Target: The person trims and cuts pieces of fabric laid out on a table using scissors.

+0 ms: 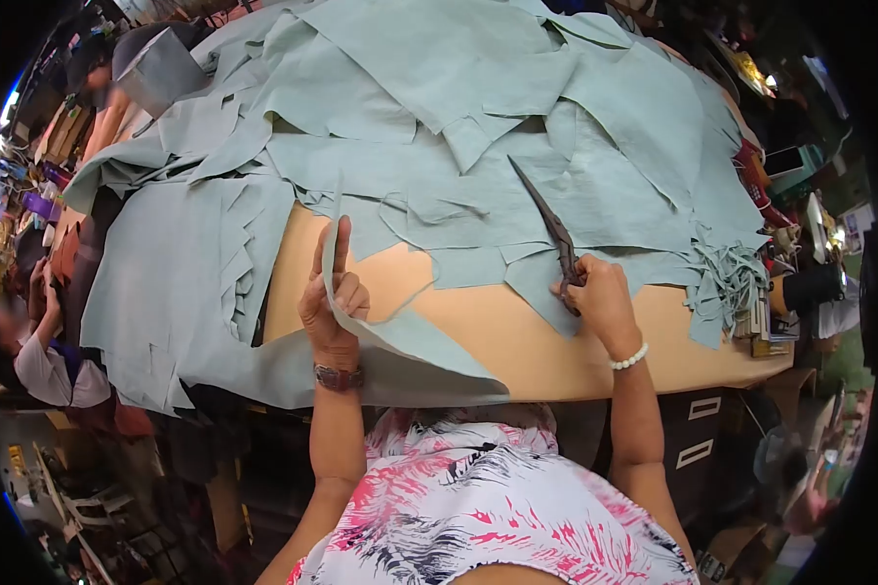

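Observation:
My left hand pinches the raised edge of a pale grey-green leather-like piece, with a finger pointing up along it. That piece curves down from the hand toward the table's front edge. In my right hand is a pair of dark scissors, fingers wrapped round the handles. The blades look closed and point away from me and to the left, above the sheets. Beneath the scissors lies a small offcut of the same material. Whether the blades touch any sheet I cannot tell.
Large overlapping grey-green sheets cover much of the tan table. Thin strips are heaped at the right end. A grey metal block stands at the back left. Another person works at the left.

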Demonstrator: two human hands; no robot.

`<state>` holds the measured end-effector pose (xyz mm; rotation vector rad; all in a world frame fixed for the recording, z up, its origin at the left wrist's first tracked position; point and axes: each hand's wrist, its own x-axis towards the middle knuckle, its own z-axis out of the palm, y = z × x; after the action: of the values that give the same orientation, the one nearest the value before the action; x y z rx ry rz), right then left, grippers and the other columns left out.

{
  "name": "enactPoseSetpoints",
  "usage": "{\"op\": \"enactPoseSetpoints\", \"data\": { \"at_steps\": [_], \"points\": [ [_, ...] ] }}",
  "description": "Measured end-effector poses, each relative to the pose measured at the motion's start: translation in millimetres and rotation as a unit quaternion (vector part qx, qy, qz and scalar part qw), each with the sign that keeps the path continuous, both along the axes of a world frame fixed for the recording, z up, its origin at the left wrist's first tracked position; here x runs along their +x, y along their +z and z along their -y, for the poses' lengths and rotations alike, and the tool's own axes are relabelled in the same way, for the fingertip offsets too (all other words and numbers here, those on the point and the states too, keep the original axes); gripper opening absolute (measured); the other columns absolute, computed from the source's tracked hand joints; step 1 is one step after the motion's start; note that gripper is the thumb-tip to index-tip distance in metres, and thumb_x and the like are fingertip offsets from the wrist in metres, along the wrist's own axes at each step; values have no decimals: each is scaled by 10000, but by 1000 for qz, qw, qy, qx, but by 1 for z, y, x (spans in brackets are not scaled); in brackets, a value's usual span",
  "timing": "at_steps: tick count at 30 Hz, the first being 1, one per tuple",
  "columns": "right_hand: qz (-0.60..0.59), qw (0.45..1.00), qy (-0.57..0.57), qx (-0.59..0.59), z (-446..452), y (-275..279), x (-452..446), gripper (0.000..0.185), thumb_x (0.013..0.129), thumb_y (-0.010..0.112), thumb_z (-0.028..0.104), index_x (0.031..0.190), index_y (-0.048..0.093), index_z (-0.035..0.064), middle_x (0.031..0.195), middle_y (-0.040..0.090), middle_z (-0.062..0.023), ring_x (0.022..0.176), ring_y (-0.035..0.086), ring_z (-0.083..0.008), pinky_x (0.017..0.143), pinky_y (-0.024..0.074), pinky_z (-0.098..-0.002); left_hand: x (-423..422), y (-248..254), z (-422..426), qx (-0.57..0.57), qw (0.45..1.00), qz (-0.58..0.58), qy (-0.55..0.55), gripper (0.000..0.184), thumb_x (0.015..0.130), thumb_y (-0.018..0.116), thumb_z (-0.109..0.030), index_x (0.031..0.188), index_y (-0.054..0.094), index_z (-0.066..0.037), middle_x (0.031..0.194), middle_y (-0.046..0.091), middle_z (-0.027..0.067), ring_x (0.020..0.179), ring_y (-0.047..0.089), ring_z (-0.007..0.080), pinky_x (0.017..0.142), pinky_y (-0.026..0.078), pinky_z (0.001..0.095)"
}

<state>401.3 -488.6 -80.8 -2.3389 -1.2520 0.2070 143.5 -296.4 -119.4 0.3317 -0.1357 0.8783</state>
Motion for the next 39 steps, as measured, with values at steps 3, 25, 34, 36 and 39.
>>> {"op": "enactPoseSetpoints", "data": {
  "at_steps": [3,25,34,36,39],
  "points": [
    [93,992,45,-71,-13,22,-13,240,661,701,170,752,582,-18,685,567,-139,659,565,-304,573,433,-380,2,-4,0,12,999,51,-17,646,786,546,-131,1345,249,-1,1379,315,152,513,453,82,451,378,193],
    [-393,901,-79,166,35,93,127,228,772,649,158,952,623,20,741,565,21,589,473,-41,505,372,-153,-2,-11,4,26,999,-32,18,685,770,594,-223,1320,274,31,1401,279,139,498,400,68,429,328,180],
    [-273,851,-309,326,229,129,341,254,788,619,111,1023,587,23,832,628,-14,688,549,-48,610,424,-153,3,-7,8,78,994,-71,-10,613,820,503,-103,1352,220,4,1413,238,156,538,422,78,482,407,199],
    [-234,881,-291,290,221,133,334,278,768,628,102,1028,582,19,870,622,-56,754,572,-114,674,451,-208,7,5,10,117,978,-171,5,526,839,479,-121,1310,302,33,1366,309,177,653,522,108,538,453,211],
    [181,953,-238,55,157,126,270,312,739,639,94,1033,570,17,933,602,-114,848,578,-224,767,458,-293,14,19,20,112,911,-386,90,407,769,548,-49,1163,505,45,1045,603,137,900,587,162,789,474,255]
  ]
}}
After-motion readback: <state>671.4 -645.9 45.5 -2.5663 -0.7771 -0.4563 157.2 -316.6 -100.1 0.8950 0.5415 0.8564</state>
